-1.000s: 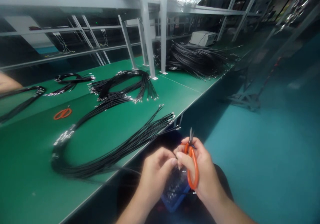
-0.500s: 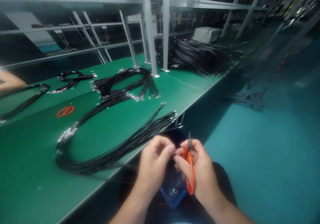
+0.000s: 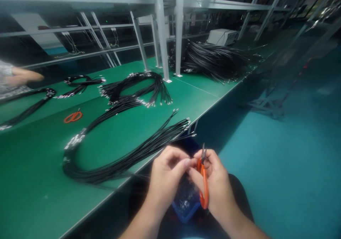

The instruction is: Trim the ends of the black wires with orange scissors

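Observation:
Orange-handled scissors (image 3: 204, 185) lie in my right hand (image 3: 213, 175), tips pointing up and away. The thumb and fingertips of my left hand (image 3: 169, 173) are pinched together and meet the right fingertips; whatever they hold between them is too small to make out. Beneath both hands is a blue bin (image 3: 185, 217) with small clear pieces inside. A long bundle of black cables (image 3: 103, 173) curves over the green table (image 3: 32, 182), its loose ends reaching the table edge beside my left hand.
More black cable bundles (image 3: 135, 76) lie farther back, with a large pile (image 3: 213, 59) behind the grey posts (image 3: 162, 36). An orange-handled tool (image 3: 73, 117) rests on the table. A person's arm (image 3: 26, 75) is at the far left. A white box (image 3: 222, 37) stands behind.
The person's arm at the far left has come farther into view. The scene has shifted slightly right in the view. My hands stay together, the scissors still in the right one.

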A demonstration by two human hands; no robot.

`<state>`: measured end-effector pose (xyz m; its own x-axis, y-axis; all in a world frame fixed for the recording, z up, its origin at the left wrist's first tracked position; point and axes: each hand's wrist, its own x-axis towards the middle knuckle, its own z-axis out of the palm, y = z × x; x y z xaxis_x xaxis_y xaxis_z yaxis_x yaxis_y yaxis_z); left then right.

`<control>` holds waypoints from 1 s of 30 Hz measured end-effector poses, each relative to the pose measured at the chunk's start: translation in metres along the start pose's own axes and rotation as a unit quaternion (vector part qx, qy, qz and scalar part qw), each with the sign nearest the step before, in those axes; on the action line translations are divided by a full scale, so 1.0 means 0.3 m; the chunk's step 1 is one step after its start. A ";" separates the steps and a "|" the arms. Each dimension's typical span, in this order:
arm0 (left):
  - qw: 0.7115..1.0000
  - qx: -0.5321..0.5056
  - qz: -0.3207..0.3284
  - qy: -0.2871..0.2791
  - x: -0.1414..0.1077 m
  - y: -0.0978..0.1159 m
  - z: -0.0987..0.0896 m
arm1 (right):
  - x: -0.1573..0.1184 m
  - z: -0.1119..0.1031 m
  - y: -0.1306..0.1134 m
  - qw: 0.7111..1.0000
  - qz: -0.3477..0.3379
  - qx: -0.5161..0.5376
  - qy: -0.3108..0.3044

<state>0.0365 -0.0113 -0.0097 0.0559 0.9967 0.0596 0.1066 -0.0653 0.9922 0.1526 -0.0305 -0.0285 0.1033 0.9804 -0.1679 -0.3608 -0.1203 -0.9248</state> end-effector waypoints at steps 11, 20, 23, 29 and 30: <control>0.930 -0.319 -0.142 -0.117 0.005 -0.015 0.007 | -0.003 -0.008 -0.001 0.999 0.016 0.015 -0.043; 0.967 -0.229 -0.087 -0.068 0.000 0.004 0.004 | -0.006 -0.008 -0.016 0.999 0.006 0.003 -0.038; 0.936 -0.296 -0.145 -0.126 0.005 0.000 0.005 | -0.009 -0.009 -0.012 0.998 0.020 0.003 -0.055; 0.995 -0.081 -0.033 0.044 -0.018 -0.012 0.019 | 0.002 -0.011 -0.008 0.999 0.027 0.030 -0.031; 0.997 -0.061 -0.018 0.053 -0.020 -0.013 0.018 | 0.004 -0.011 -0.009 0.999 0.028 0.032 -0.031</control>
<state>0.0411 -0.0173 -0.0146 -0.0521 0.9982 0.0291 -0.0154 -0.0299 0.9994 0.1567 -0.0294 -0.0273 0.0240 0.9806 -0.1946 -0.4235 -0.1664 -0.8905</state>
